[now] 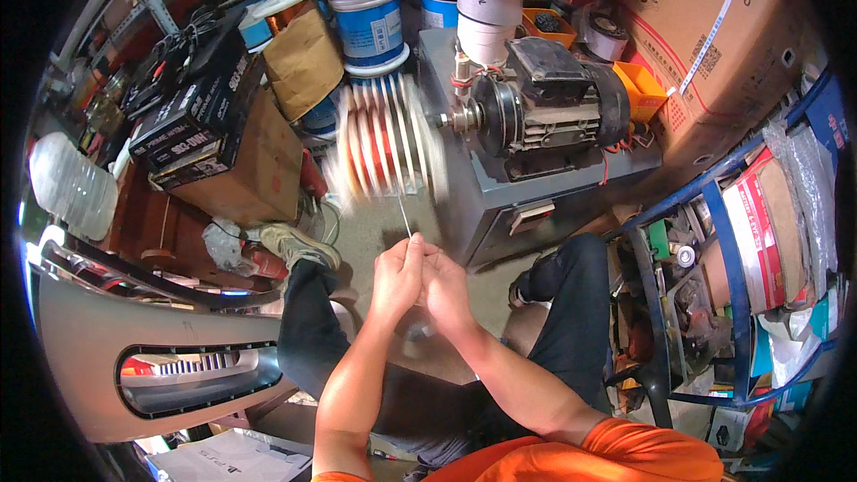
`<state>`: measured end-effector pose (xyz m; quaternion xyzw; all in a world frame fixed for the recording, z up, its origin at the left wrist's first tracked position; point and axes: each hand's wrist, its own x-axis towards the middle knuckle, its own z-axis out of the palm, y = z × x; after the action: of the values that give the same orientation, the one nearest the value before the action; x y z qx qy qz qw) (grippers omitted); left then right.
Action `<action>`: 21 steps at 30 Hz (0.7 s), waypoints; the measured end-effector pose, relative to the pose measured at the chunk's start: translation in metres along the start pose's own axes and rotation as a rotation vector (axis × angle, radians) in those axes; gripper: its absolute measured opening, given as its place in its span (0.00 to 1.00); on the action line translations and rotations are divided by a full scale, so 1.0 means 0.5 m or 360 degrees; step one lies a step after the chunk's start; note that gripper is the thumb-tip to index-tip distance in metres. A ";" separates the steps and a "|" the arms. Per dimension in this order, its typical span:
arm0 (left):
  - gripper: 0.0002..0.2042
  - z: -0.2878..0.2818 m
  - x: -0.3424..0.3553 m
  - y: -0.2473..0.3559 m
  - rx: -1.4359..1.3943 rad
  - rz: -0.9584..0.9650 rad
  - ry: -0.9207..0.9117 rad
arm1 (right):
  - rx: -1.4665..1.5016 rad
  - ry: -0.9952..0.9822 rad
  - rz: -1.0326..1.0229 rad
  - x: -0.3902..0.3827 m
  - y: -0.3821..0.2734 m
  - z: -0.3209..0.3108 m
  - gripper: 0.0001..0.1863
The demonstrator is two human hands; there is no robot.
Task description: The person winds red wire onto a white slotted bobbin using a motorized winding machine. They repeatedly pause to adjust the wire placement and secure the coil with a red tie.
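My left hand (396,280) and my right hand (445,289) are pressed together in front of me, fingers closed. From between the fingertips a thin pale wire (404,214) runs taut up to a ridged winding former (382,138). Motion smears the former, which has pale discs with reddish bands between them. It sits on the shaft of a black electric motor (544,98). Which fingers of each hand press on the wire is hard to see. Below the hands, any wire is hidden.
The motor stands on a grey metal cabinet (571,178). Blue-and-white buckets (370,27) and copper wire spools (491,0) fill the back. Boxes (241,161) are stacked at left, a large carton (705,45) at right. A blue-framed shelf (728,250) stands beside my right leg.
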<state>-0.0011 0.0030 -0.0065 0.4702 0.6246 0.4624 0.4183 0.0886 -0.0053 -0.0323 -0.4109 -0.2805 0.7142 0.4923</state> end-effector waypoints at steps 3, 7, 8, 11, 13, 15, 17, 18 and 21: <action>0.20 -0.001 -0.002 0.007 0.0015 -0.0047 -0.0009 | 0.0024 0.0047 -0.0017 -0.005 -0.010 0.009 0.12; 0.20 0.000 -0.003 0.011 0.0022 -0.0015 0.0001 | 0.0101 0.0049 -0.0024 -0.004 -0.007 0.010 0.12; 0.20 0.000 -0.004 0.013 0.0027 0.0020 0.0015 | 0.0137 0.0063 -0.0030 -0.003 -0.004 0.012 0.12; 0.20 -0.001 -0.003 0.006 0.0043 -0.0031 0.0005 | 0.0069 -0.0038 0.0064 -0.011 -0.018 0.004 0.12; 0.20 0.000 -0.004 0.009 0.0058 -0.0012 0.0004 | 0.0063 -0.0003 0.0016 -0.010 -0.015 0.004 0.11; 0.20 0.000 -0.005 0.015 0.0071 -0.0032 -0.0005 | 0.0078 0.0024 -0.0006 -0.010 -0.013 0.006 0.11; 0.20 0.000 -0.005 0.022 0.0081 -0.0092 -0.0022 | 0.0116 0.0045 -0.0005 -0.008 -0.013 0.006 0.11; 0.20 0.000 -0.006 0.022 0.0076 -0.0091 -0.0015 | 0.0082 0.0033 0.0012 -0.009 -0.014 0.006 0.11; 0.21 -0.001 -0.007 0.018 0.0073 -0.0083 -0.0009 | 0.0042 0.0031 0.0028 -0.010 -0.013 0.004 0.11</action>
<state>0.0008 0.0006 0.0027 0.4645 0.6460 0.4356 0.4210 0.0910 -0.0075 -0.0246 -0.4137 -0.2627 0.7181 0.4942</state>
